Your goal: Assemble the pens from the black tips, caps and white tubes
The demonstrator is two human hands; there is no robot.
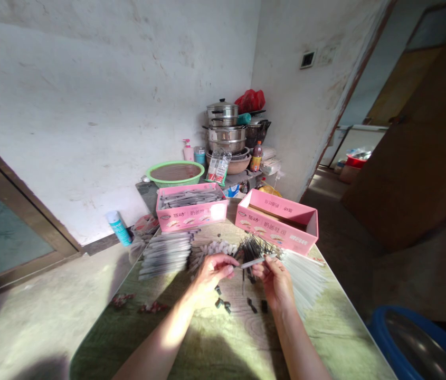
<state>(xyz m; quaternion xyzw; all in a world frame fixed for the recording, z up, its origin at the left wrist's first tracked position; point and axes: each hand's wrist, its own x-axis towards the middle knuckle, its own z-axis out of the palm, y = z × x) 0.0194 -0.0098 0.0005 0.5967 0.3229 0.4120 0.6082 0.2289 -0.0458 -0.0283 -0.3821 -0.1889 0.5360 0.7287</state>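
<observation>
Over the table's middle, my right hand (278,278) is closed around a slim whitish pen barrel (252,262), which points left. At the barrel's left end, my left hand (215,269) is closed in a pinch; a small dark bit shows at its fingertips, too small to name. Behind the hands lie a heap of short white pieces (212,250) and a bunch of thin dark sticks like pen refills (252,245). Clear tubes (305,279) fan out beside my right hand. Small black pieces like caps (219,303) are scattered nearer me. Whitish pens (165,256) are stacked at left.
Two pink boxes stand at the table's far edge: the left box (191,219) holds many pens, the right box (278,224) shows its brown inside. Beyond are a green basin (175,171) and stacked pots (226,132). A blue tub (381,322) stands at right.
</observation>
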